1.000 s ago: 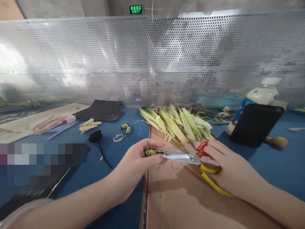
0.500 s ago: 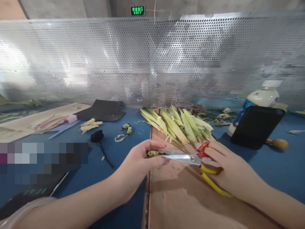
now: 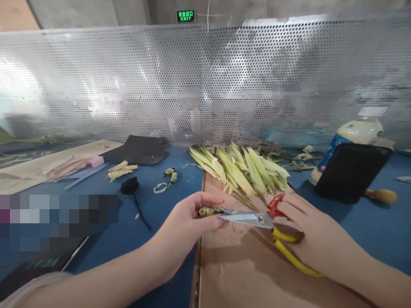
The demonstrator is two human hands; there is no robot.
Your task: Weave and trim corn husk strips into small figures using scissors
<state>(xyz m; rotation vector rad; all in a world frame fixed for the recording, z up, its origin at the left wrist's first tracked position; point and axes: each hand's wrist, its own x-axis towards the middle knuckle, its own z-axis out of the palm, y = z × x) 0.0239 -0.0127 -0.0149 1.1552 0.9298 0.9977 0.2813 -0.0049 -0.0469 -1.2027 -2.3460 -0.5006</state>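
My left hand (image 3: pixel 192 218) pinches a small twisted roll of green corn husk (image 3: pixel 208 211) between thumb and fingers. Its near end shows a coiled spiral. In my right hand (image 3: pixel 308 231) is a pair of scissors (image 3: pixel 253 219) with red and yellow handles, the blades pointing left. The blades are slightly parted, and their tips reach the right end of the roll at my left fingertips. Whether they touch the roll I cannot tell. Just beyond the scissors lies a pile of pale green corn husks (image 3: pixel 244 171) on the cardboard (image 3: pixel 244 273).
Left on the blue table (image 3: pixel 180 171) are a black flower-like piece (image 3: pixel 130 185) on a stem, small twisted husk pieces (image 3: pixel 172 176), dark sheet (image 3: pixel 136 149) and pink bundle (image 3: pixel 70 167). At right, a black phone (image 3: pixel 353 173) leans by a bottle (image 3: pixel 359 128). A perforated metal screen (image 3: pixel 205 77) stands behind.
The view has shifted slightly, and both hands and the scissors sit a little lower in it. The scissors and my right hand are slightly farther right; both grips look the same.
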